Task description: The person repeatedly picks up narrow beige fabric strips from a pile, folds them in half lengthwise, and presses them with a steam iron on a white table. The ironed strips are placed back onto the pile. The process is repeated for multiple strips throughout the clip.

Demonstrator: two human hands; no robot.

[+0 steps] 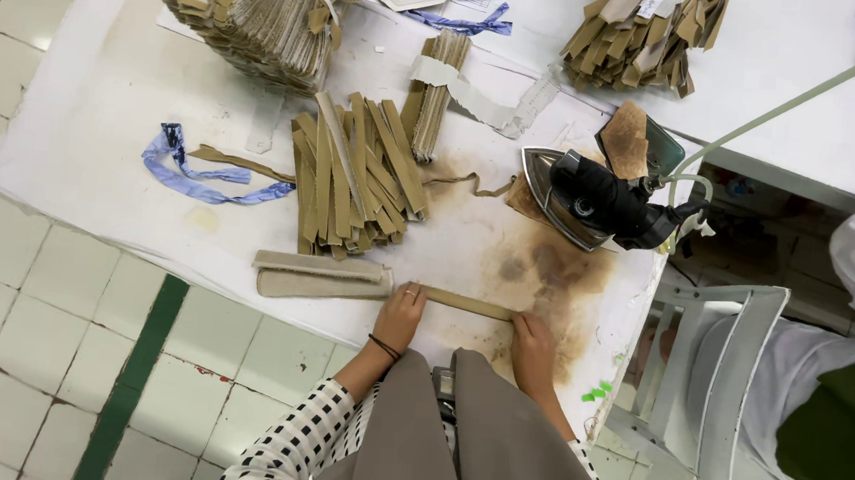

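Both hands are down on a long tan fabric strip lying flat at the near edge of the worktop. The left hand presses the strip with flat fingers where it meets a wider folded tan piece; the right hand pins the other end, fingers curled loosely over it, not really clenched.

Just beyond the strip on the right-hand side the cover is scorched brown, and past that sits a black-handled iron, resting beside a worn brown pad. Beyond the strip's left half there's a loose heap of tan strips, and left of that a blue ribbon.

Further back from the strip, tied bundles of strips and another stack.

My worry: the iron sits near the right hand, so a careless reach could mean a burn, and its cord hanging over the edge could snag.
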